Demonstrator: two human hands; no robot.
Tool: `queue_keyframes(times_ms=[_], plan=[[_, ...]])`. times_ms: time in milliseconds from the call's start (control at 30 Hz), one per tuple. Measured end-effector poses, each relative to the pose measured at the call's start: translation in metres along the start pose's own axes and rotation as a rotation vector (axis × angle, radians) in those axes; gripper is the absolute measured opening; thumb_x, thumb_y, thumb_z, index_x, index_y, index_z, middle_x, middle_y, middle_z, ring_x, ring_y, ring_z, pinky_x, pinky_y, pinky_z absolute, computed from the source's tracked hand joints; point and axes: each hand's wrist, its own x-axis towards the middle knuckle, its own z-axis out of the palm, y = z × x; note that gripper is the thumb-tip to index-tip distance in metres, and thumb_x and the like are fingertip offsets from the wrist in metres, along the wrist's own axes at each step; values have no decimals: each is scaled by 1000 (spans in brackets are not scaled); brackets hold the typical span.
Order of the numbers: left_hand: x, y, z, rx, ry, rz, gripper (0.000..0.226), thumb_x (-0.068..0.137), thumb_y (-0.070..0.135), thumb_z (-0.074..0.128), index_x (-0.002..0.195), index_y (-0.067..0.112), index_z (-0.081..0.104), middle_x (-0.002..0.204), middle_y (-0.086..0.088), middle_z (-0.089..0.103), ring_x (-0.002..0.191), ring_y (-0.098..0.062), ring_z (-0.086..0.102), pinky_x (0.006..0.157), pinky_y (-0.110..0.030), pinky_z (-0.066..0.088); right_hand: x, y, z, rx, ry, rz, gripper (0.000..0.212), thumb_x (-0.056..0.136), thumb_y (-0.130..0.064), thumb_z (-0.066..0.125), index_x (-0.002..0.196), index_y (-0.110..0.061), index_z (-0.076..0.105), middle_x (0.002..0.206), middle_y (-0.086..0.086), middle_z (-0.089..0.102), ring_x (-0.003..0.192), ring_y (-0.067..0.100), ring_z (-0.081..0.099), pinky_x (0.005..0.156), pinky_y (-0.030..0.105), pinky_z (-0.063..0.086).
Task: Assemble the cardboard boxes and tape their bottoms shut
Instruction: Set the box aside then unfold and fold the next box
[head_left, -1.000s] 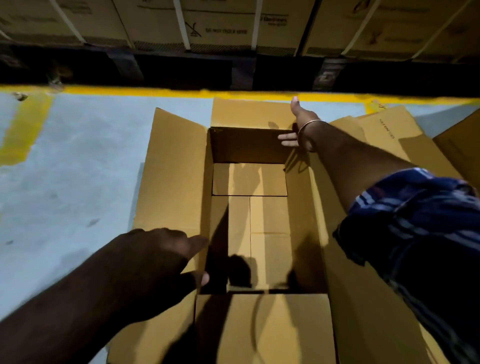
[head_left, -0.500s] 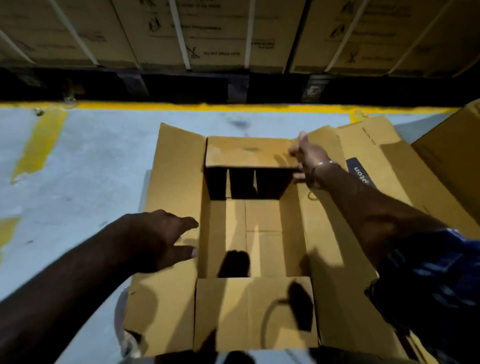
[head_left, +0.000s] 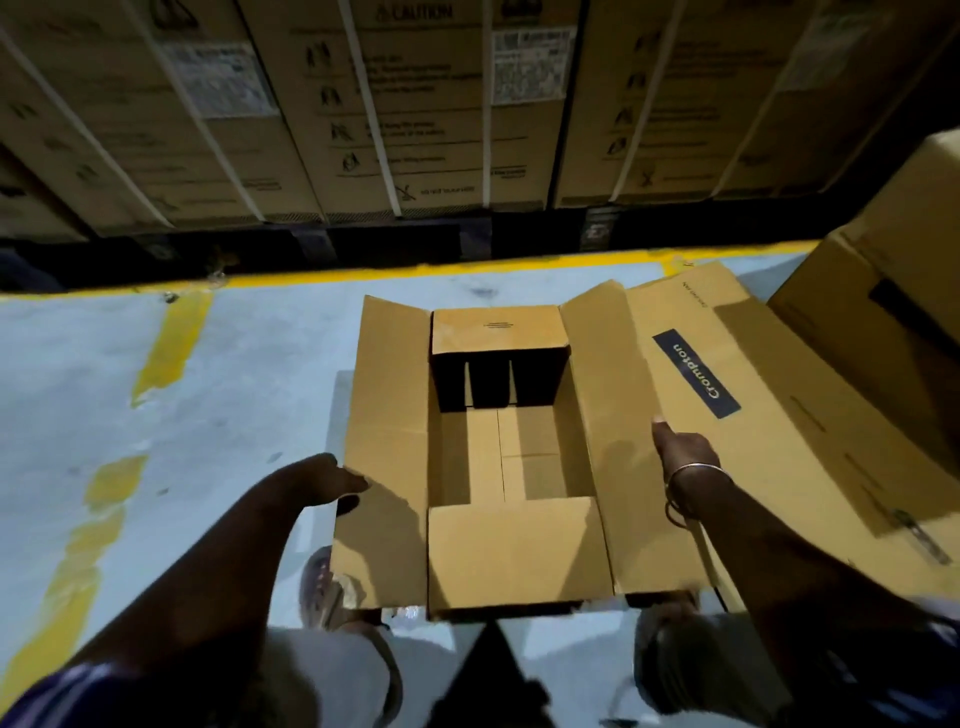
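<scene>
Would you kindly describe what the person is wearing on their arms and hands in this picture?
Both forearms are bare. The right wrist carries a thin metal bangle, with a second loop that looks like another thin bracelet just below it. A dark blue sleeve with lighter stripes shows at the left upper arm, and a similar dark blue sleeve edge at the right. No gloves are worn; no rings can be made out.

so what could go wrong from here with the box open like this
1. All four flaps of the box are loose; the far flap already tips inward and could get trapped under the long ones if they close first.
2. The left hand only touches the left flap's edge, so the box may slide.
3. No tape is visible.
</scene>
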Motion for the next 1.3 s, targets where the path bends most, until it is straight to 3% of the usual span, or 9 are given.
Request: queue_keyframes(times_ms=[100,233,400,600,733,833,967,1067,1300], plan=[[-6,7,17,-130,-30,5,34,103,37,64,101,5,54,99,-11,55,90,-22,56,64,-26,43,-29,-11,-1,129,-55,-77,58,99,-57,54,101,-4,75,98,20,69,90,36,65,78,35,45],[8,9,30,-473,139,97,58,94,33,76,127,-7,50,87,-16,69,90,-33,73,77,-36,56,-68,-36,20,200,-363,-202,49,88,-66,57,77,-19,67,74,1,64,57,14,60,54,21,44],[-14,43,71,-522,66,334,59,85,51,80,123,12,55,98,-12,74,89,-23,65,77,-33,49,-96,-9,48,-75,-473,-456,22,102,-39,60,93,-22,71,97,2,69,96,21,64,73,27,41],[-17,58,127,-5,-245,501,41,102,37,63,138,17,57,131,-3,61,115,-20,58,90,-28,45,-86,35,70,-332,-486,-372,44,91,-24,76,132,-12,66,135,12,62,127,30,58,101,29,44],[8,44,152,300,-321,441,80,98,34,67,163,9,26,168,-9,30,147,-32,39,114,-35,37,-68,53,63,-422,-272,-145,88,76,-35,89,150,-19,43,143,18,47,132,41,49,106,41,43],[17,46,152,441,-309,456,91,97,34,63,168,22,7,172,-7,19,152,-36,29,121,-44,33,-58,57,69,-292,-391,-21,104,77,-38,89,157,-11,29,155,19,42,140,39,44,111,41,40],[16,55,140,502,-313,497,74,103,33,58,166,16,22,174,-3,14,152,-33,31,120,-39,34,-60,65,90,-375,-437,-26,111,73,-40,91,156,-13,22,146,17,50,132,38,51,106,40,46],[0,67,112,522,-315,507,65,106,37,57,162,14,32,164,-11,39,145,-30,43,112,-36,38,-64,69,99,-339,-381,-23,118,71,-34,94,159,-16,16,147,20,50,133,42,49,107,43,45],[-88,75,-14,555,133,655,68,104,58,49,162,31,28,156,-4,50,140,-27,49,107,-44,47,-82,33,131,-193,-405,-95,115,75,-31,90,162,-25,15,141,19,56,125,42,55,98,40,47]])
